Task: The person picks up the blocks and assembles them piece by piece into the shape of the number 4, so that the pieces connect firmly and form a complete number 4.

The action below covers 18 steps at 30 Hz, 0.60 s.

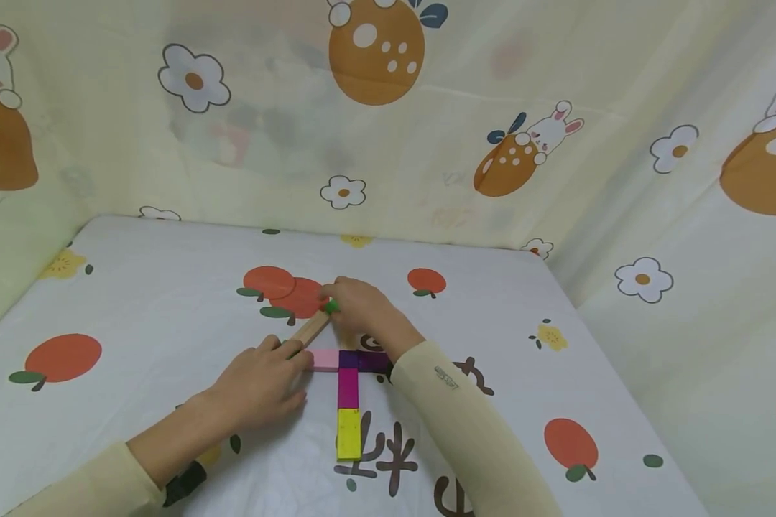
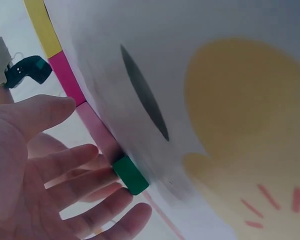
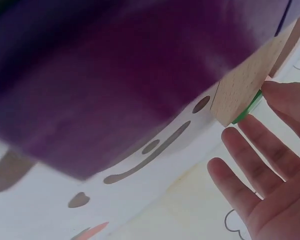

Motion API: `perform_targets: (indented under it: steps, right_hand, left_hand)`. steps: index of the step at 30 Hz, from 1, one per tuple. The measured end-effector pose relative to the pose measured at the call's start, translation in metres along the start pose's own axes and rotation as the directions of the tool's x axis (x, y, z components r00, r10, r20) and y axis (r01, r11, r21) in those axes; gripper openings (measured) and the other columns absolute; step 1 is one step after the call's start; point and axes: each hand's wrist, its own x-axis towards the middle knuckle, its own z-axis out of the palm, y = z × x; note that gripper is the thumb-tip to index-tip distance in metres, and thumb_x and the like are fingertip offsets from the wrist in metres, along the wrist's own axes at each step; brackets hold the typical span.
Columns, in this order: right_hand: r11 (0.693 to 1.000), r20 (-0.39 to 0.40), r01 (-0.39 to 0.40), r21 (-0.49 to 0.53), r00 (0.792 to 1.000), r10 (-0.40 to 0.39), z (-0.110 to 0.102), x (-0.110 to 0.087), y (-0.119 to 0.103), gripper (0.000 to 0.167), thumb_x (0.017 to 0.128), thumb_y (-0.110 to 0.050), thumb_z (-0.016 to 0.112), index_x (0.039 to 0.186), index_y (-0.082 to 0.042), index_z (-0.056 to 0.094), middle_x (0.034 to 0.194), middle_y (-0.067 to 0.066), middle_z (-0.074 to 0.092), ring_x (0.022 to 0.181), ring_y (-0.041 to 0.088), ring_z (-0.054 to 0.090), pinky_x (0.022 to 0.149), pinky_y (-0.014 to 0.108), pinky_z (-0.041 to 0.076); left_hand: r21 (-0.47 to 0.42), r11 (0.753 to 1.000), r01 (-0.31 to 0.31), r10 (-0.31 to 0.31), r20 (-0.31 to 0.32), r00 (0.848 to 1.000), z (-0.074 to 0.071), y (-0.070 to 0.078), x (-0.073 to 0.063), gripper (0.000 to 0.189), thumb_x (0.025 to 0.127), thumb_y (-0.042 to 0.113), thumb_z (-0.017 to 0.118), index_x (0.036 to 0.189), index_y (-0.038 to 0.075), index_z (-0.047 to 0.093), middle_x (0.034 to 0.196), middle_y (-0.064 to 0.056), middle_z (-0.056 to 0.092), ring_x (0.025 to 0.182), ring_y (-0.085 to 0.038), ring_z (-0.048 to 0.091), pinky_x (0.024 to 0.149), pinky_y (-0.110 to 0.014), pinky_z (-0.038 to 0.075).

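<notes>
My left hand [image 1: 259,384] reaches in from the left, its fingertips touching a dark green block [image 2: 131,175] at the left end of a wooden block [image 1: 310,329]. That plain wooden block lies diagonally between both hands. At its far end, my right hand [image 1: 365,309] pinches a bright green block [image 1: 332,306], mostly hidden by the fingers. In front lie a pink block [image 1: 323,361], a dark blue block [image 1: 348,359] and a purple block [image 1: 371,361] in a row. A magenta block [image 1: 348,388] and a yellow block [image 1: 348,435] extend toward me from the dark blue one.
A white tablecloth [image 1: 168,287] printed with fruit and dark characters covers the table. A patterned curtain [image 1: 265,143] stands behind it and along the sides. A second plain wooden block [image 1: 345,337] is partly covered by my right hand. A black strap [image 1: 185,484] is at the left wrist.
</notes>
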Motion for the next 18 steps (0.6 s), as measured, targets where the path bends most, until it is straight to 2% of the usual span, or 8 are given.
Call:
perform_targets:
  steps: [8,18]
  right_hand:
    - [1.000,0.038,-0.005,-0.023,0.999,0.006,-0.0040,0.0054,-0.0063,0.033,0.100,-0.011,0.061,0.130,-0.021,0.070,0.122,0.002,0.068,0.109,0.018,0.062,0.101,0.036,0.053]
    - [0.997,0.021,-0.006,0.073,1.000,0.005,-0.0084,0.0047,-0.0085,0.030,0.100,-0.010,0.064,0.127,-0.018,0.072,0.122,0.002,0.068,0.114,0.019,0.062,0.106,0.036,0.052]
  left_hand:
    - [0.022,1.000,-0.008,0.008,0.009,1.000,-0.0017,0.0015,-0.0008,0.042,0.083,0.034,0.084,0.116,0.014,0.068,0.121,-0.008,0.067,0.089,-0.023,0.053,0.067,-0.033,0.054]
    - [0.026,1.000,-0.004,0.004,0.016,1.000,-0.0034,0.0024,-0.0022,0.041,0.084,0.033,0.083,0.116,0.012,0.067,0.120,-0.008,0.067,0.088,-0.023,0.052,0.066,-0.033,0.053]
